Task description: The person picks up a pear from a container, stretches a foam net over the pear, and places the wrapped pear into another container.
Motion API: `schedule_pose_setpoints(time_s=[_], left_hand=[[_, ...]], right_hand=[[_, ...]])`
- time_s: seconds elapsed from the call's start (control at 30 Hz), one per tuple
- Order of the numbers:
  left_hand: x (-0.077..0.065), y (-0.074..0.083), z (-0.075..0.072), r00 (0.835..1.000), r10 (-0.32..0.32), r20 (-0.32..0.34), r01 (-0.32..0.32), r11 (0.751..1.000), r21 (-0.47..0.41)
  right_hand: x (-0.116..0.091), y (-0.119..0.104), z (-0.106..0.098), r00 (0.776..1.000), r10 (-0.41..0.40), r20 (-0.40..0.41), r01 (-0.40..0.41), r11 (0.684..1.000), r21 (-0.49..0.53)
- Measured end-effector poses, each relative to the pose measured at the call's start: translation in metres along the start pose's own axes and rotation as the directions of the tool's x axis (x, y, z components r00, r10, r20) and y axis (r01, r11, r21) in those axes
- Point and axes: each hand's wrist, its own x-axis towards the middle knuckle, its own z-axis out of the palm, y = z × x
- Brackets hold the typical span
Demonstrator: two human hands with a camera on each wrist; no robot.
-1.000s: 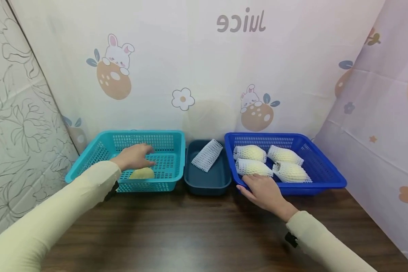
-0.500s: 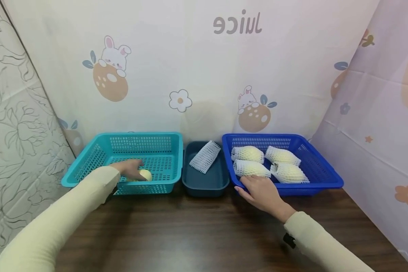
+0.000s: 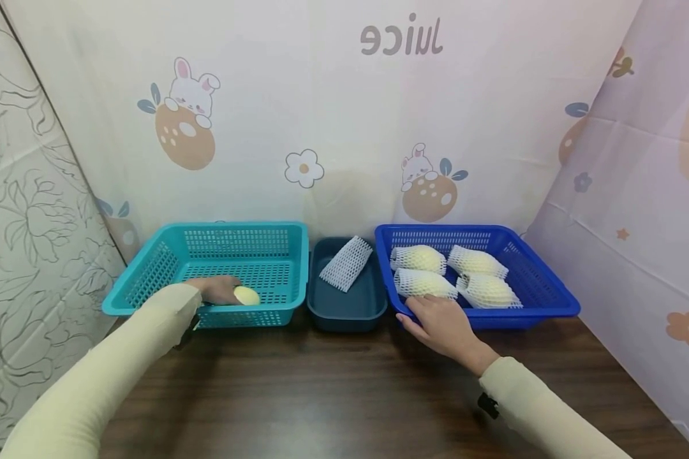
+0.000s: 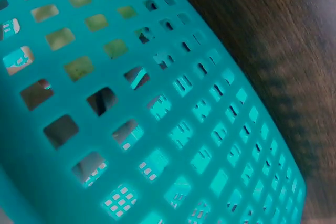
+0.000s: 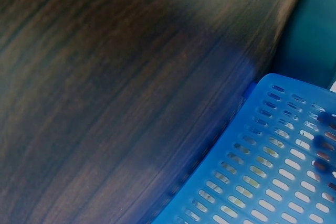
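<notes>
In the head view my left hand point(image 3: 219, 290) reaches over the front rim of the teal basket point(image 3: 298, 268) and grips a yellow mango point(image 3: 247, 295) low inside it. Through the basket's holes the left wrist view shows parts of that mango point(image 4: 79, 68); the fingers are mostly hidden. My right hand point(image 3: 443, 326) holds the front left rim of the blue basket point(image 3: 551, 293), fingers over the edge and thumb outside. Just behind its fingertips lies a mango in a white foam net point(image 3: 426, 284), with several more netted mangoes point(image 3: 488, 291) around it.
Between the two baskets stands a dark blue-grey bin point(image 3: 349, 307) with a loose white foam net point(image 3: 347, 263) in it. All three containers sit on a dark wooden table point(image 3: 333, 389), close to a printed cloth backdrop point(image 3: 344, 115).
My left hand has gone down into the teal basket and closed around the mango. The right hand has stayed at the blue basket's rim. The head view has shifted slightly.
</notes>
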Motion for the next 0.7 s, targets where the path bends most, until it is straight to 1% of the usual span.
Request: schedule_pose_setpoints(time_s=[0.07, 0.13, 0.27, 0.33, 0.47, 0.53, 0.6, 0.7], left_hand=[[0.0, -0.001, 0.001, 0.999, 0.019, -0.026, -0.019, 1.0, -0.005], [-0.001, -0.001, 0.002, 0.996, 0.053, -0.067, -0.053, 0.999, 0.006], [-0.004, 0.0, 0.001, 0.98, 0.107, -0.165, -0.101, 0.994, 0.042], [-0.007, 0.001, -0.001, 0.972, 0.106, -0.209, -0.096, 0.994, 0.058], [-0.014, 0.005, -0.006, 0.957, 0.112, -0.267, -0.083, 0.989, 0.12], [-0.018, 0.009, -0.009, 0.947, 0.128, -0.295, -0.084, 0.984, 0.156], [-0.023, 0.014, -0.012, 0.933, 0.157, -0.324, -0.096, 0.976, 0.197], [-0.03, 0.025, -0.016, 0.907, 0.194, -0.375, -0.1, 0.962, 0.254]], right_hand=[[0.0, 0.0, 0.0, 1.0, 0.001, -0.001, -0.001, 1.0, -0.002], [0.0, 0.0, 0.0, 1.0, 0.002, -0.001, -0.002, 1.0, -0.003], [-0.001, 0.0, 0.0, 1.0, 0.003, -0.002, -0.003, 1.0, -0.007], [-0.001, 0.0, 0.0, 1.0, 0.001, -0.008, -0.001, 1.0, -0.006], [-0.001, 0.0, 0.0, 1.0, -0.01, -0.025, 0.009, 1.0, -0.003], [-0.002, 0.0, 0.001, 0.999, -0.015, -0.029, 0.014, 1.0, -0.002], [-0.002, 0.0, 0.001, 0.999, -0.017, -0.03, 0.017, 1.0, -0.002], [-0.002, 0.0, 0.001, 0.999, -0.019, -0.033, 0.019, 1.0, -0.004]])
